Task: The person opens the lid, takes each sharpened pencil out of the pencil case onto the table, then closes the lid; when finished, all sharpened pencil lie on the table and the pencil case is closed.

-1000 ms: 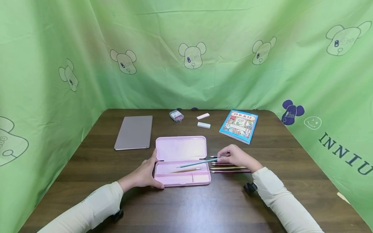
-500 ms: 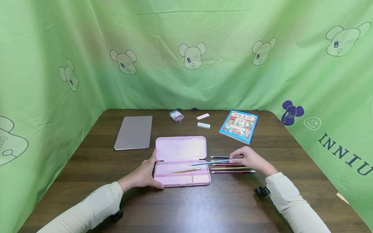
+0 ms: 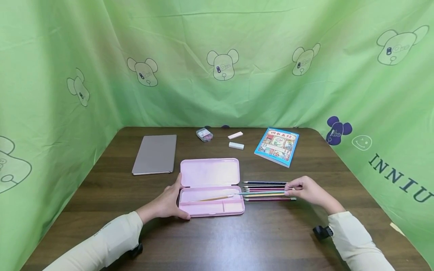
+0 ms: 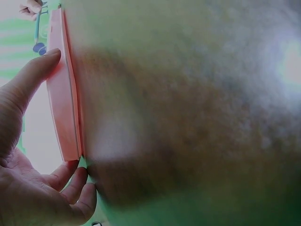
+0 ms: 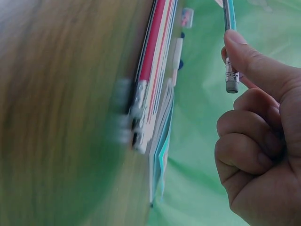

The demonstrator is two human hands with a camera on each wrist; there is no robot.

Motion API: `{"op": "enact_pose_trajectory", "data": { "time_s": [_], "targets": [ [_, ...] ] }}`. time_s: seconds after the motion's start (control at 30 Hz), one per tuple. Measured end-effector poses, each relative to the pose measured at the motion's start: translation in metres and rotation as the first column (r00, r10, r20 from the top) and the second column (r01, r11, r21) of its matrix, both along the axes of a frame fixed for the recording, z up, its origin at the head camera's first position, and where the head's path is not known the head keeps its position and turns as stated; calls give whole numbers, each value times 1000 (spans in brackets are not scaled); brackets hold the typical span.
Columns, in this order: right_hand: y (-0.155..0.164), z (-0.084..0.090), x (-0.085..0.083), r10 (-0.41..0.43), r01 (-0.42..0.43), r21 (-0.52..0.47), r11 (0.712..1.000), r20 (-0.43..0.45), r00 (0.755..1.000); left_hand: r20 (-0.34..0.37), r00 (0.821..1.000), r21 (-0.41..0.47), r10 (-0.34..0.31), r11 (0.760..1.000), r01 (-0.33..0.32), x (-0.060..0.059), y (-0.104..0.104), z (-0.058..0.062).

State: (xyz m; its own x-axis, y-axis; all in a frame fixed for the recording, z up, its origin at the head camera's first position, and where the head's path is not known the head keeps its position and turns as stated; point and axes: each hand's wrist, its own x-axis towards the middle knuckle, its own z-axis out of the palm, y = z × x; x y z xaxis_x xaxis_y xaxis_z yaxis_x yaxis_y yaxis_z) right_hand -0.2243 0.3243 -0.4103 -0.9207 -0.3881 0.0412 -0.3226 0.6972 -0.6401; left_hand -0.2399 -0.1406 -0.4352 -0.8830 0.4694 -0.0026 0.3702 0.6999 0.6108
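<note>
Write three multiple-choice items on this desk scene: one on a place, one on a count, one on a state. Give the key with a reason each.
1. Where does the blue book lie?
A. inside the case
B. far right of the table
C. under the grey tablet

2. How many pencils lie inside the pink pencil case?
A. one
B. three
C. five

3. What is the right hand doing?
A. resting flat
B. pressing the lid
C. pinching the teal pencil

Key: 1 B, it lies behind the loose pencils on the right. 2 A, only the tan pencil is in the tray. 3 C, the fingers grip its eraser end.
</note>
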Motion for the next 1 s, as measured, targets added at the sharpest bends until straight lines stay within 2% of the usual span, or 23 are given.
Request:
{"op": "enact_pose_trajectory", "data": {
  "time_s": [0.27,0.53,0.77,1.0],
  "targets": [
    [19,-6,13,-11,11,15,1000,-2,1000,17,1000,2,-2,1000,2,2,0,1],
    [25,-13,14,65,-65,21,998,-5,998,12,1000,-5,-2,1000,2,1,0,4],
    [19,-13,10,2,-3,139,990,8,1000,16,1000,-3,-4,1000,4,1,0,4],
    [14,-14,8,-41,31,191,981,50,998,20,1000,3,-4,1000,4,1,-1,4]
  ]
}}
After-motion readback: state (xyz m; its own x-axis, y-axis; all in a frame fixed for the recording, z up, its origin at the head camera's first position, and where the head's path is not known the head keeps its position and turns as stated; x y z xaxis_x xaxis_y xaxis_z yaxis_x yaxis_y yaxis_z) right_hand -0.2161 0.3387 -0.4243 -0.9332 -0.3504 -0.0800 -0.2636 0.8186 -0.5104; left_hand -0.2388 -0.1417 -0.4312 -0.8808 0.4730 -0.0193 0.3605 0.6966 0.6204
